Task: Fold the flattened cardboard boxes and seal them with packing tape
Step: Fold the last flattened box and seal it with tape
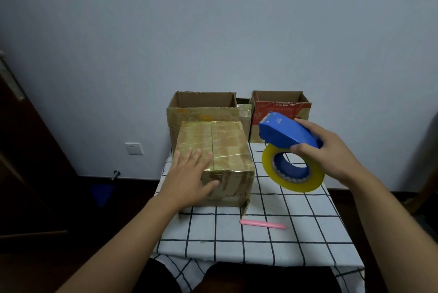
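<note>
A closed cardboard box (227,148), heavily wrapped in shiny tape, stands on the left part of the small table. My left hand (189,174) lies flat with spread fingers on its near left top corner. My right hand (331,150) grips a blue tape dispenser (286,133) in the air to the right of the box. Its yellow tape roll (294,181) hangs below the blue cover, above the table.
The table has a white cloth with a black grid (260,240). A pink pen-like tool (263,224) lies near its middle. An open brown box (201,107) and an open red box (279,112) stand at the back by the wall. A dark cabinet stands at left.
</note>
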A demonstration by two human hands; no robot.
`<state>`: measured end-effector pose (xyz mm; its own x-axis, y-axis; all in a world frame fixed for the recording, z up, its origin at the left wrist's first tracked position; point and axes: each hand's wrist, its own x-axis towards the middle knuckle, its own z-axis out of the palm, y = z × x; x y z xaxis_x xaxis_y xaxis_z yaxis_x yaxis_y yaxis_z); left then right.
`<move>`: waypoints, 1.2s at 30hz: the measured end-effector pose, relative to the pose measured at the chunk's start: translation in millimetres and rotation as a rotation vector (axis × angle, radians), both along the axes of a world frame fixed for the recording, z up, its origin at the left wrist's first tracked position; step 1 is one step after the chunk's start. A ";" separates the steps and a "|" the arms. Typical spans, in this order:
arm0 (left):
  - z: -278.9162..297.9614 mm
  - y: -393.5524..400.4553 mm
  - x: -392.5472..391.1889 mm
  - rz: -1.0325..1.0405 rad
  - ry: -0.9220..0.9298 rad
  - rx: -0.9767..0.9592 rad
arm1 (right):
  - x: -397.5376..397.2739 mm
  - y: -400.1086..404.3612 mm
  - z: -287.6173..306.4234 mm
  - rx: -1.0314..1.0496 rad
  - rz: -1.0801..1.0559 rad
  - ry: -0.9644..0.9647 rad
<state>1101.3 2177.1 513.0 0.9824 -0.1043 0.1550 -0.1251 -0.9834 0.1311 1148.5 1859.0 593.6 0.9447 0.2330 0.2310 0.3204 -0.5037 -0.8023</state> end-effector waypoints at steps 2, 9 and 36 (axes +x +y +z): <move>21.4 -9.2 -3.8 0.009 0.015 -0.307 | -6.8 3.1 12.4 0.060 0.061 0.008; 88.9 -40.5 -4.1 0.118 0.280 -1.392 | -15.1 22.0 24.2 0.181 0.254 0.031; 91.5 17.5 -6.8 0.251 0.395 -1.342 | 8.5 35.9 36.9 -0.272 0.468 0.047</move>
